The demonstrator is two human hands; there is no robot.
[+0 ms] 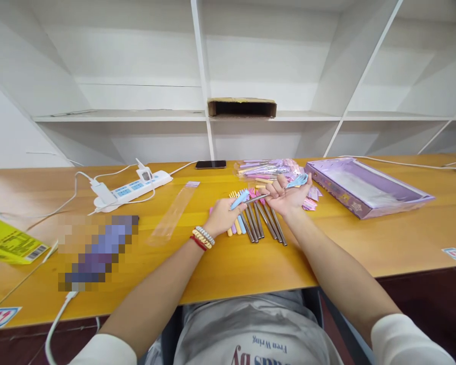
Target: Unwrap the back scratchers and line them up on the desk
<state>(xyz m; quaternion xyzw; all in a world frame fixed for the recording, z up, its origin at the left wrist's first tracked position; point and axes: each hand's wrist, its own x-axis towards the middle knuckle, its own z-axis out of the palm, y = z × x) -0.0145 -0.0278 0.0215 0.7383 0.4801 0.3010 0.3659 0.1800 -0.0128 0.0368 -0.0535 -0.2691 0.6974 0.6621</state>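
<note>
A telescopic back scratcher (pixel 257 199) with a light-blue handle, a thin metal shaft and a blue claw head is stretched between my two hands. My left hand (pixel 222 219) is closed round its handle end. My right hand (pixel 283 199) has its fingers curled round the other end, with the blue claw showing at the palm. Below them on the table lie several metal rods (pixel 268 225) side by side, with pink claw heads at their far ends. Yellow and blue handles (pixel 236 226) lie next to my left hand, partly covered by it.
Behind my hands is a pile of plastic-wrapped pieces (pixel 268 168). A purple open box (pixel 368 188) stands to the right. On the left lie a clear plastic sleeve (pixel 175 213), a power strip (pixel 133 190) with cables and a yellow packet (pixel 11 241). A phone (pixel 211 165) rests near the shelf.
</note>
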